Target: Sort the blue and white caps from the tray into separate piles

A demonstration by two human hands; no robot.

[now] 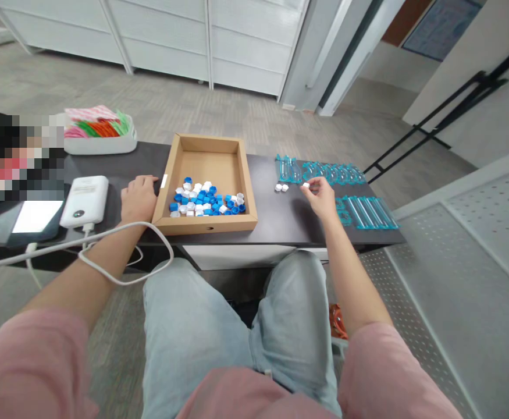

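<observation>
across the dark desk (276, 215), an open cardboard box (204, 226) is sitting between the two hands. small blue and white pieces (206, 206) are lying in a loose group at its near end, while its brown bottom is showing toward the far end.

to the right of the box, the right hand (323, 199) is hovering over the desk. its grip is pinching a single white piece (306, 185) between the thumb and fingers. two loose white pieces (284, 188) are lying side by side on the desk, between the box and the right hand.

beside the left wall of the box, the left hand (138, 199) is resting palm down; the undersides of its fingers are facing away, so the state of its grip cannot be told.

beyond the right hand, a far row of teal-edged clear plastic parts (333, 173) is lying along the desk edge; a near row of similar parts (370, 212) is lying to the right of the wrist. left of the left hand, a white power bank (86, 198) is lying with a white cable (127, 283) attached, and the cable is looping over the left forearm. behind the power bank, a white basket (101, 146) is holding colourful items.
</observation>
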